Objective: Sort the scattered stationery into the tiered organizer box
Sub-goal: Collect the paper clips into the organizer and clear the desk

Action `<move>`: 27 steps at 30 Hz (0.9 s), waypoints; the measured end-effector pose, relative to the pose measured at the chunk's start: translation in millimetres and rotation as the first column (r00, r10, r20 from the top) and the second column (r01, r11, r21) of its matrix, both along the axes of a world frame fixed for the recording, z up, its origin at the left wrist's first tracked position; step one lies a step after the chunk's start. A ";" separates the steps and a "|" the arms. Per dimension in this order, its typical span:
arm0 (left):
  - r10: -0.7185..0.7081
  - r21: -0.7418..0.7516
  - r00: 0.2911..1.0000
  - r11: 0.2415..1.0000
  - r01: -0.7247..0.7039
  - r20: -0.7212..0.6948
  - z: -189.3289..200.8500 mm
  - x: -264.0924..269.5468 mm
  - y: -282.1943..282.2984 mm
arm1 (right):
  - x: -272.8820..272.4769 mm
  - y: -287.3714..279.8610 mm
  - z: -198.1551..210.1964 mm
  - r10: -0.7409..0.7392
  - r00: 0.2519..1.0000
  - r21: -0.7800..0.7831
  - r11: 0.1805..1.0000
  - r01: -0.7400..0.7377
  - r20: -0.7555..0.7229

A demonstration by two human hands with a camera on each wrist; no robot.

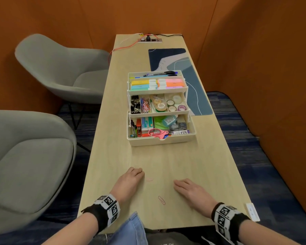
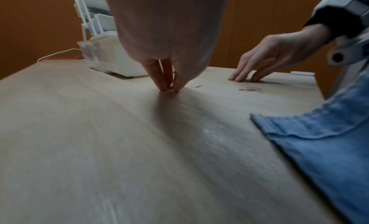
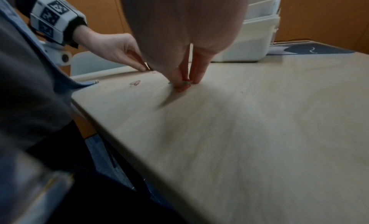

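The white tiered organizer box stands open mid-table, its trays filled with stationery. My left hand has its fingertips pinched together on the tabletop; I cannot see whether anything lies between them. A pink paper clip lies just to its right. My right hand lies low on the table, thumb and fingers pinching a teal paper clip against the wood. A red paper clip lies between the two hands, nearer the front edge.
A blue patterned mat lies right of the box. A power socket with cables sits at the far end. Two grey chairs stand left of the table. A white label strip lies at the front right corner.
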State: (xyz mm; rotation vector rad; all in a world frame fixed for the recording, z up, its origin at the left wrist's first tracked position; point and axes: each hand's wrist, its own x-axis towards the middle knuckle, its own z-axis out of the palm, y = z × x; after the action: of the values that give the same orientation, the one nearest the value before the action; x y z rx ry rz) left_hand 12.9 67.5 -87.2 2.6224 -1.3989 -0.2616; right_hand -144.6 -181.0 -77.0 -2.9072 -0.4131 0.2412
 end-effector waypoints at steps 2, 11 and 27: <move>-0.016 0.035 1.000 0.999 0.015 0.016 0.8 3.8 -1.8 | -7.3 -1.6 -1.2 -0.028 0.999 -0.037 0.999 0.029 0.039; -0.053 0.126 0.988 0.991 0.034 0.147 8.3 11.3 -17.3 | 5.7 15.3 4.9 0.020 0.993 -0.236 0.972 0.008 0.116; -0.135 0.238 0.970 0.967 0.085 0.202 18.8 17.9 -37.4 | 19.4 26.6 18.7 -0.013 0.994 -0.295 0.954 0.044 0.106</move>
State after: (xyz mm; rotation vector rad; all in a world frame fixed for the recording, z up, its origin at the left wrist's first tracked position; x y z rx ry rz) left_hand 30.8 30.1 -68.4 2.8332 -1.6823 -0.1603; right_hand -125.2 -154.5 -58.3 -3.2304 -0.3796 0.1615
